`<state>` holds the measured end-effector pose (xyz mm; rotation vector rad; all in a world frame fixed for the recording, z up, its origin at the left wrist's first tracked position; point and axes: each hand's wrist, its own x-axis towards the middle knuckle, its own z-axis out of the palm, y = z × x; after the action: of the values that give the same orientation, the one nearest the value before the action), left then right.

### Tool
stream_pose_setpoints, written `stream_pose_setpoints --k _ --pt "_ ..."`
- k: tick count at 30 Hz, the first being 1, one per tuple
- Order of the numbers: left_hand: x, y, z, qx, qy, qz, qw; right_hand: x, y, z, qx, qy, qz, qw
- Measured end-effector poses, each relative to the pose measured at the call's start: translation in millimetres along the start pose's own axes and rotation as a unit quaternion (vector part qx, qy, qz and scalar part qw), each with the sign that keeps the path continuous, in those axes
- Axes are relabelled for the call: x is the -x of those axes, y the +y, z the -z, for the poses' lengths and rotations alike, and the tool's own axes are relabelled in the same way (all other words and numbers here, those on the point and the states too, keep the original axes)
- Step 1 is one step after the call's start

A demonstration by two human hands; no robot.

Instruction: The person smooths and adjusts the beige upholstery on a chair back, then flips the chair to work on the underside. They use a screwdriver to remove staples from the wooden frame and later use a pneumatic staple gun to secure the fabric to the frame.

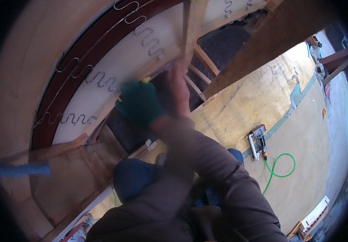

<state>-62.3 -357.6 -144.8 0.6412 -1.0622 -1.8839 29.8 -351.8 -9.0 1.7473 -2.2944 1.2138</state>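
My forearms cross in front of a wooden furniture frame (191, 28). My left hand (178, 90), bare and blurred, is raised beside an upright slat with its fingers seemingly stretched out. My right hand (139, 105), in a green glove, is closed further left. A small yellow piece (146, 80) shows at the glove's upper edge; what it belongs to is hidden. Wavy metal springs (101, 79) run across a dark red band (83, 72) and a pale panel (121, 52) just left of the glove.
A staple gun (257, 142) with a green air hose (282, 176) lies on the yellowish floor (238, 109) to the right. Overhead at the right slants a brown board (262, 48). A blue strip (23, 169) shows at the left, and small wooden pieces (309, 222) lie lower right.
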Motion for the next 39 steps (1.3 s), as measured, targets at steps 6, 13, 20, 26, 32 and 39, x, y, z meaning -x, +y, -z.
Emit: stream_pose_setpoints --k 6,13,20,26,32,39 --pt "4 6 4 -0.108 -0.018 -0.007 0.994 47 26 24 -0.116 -0.004 0.028 0.993" --pt "9 8 -6 -0.183 0.02 -0.04 0.982 73 47 60 -0.09 0.047 0.126 0.987" --pt "14 26 1 -0.284 -0.014 -0.06 0.957 97 62 85 -0.176 -0.045 0.025 0.983" --pt "11 28 9 -0.387 -0.046 -0.092 0.916 52 33 20 -0.047 0.101 0.11 0.988" --pt "9 7 7 -0.175 -0.03 -0.079 0.981 14 14 -1 -0.02 -0.021 0.03 0.999" --pt "8 5 7 -0.223 -0.032 -0.122 0.967 2 10 -14 0.098 -0.004 0.058 0.993"
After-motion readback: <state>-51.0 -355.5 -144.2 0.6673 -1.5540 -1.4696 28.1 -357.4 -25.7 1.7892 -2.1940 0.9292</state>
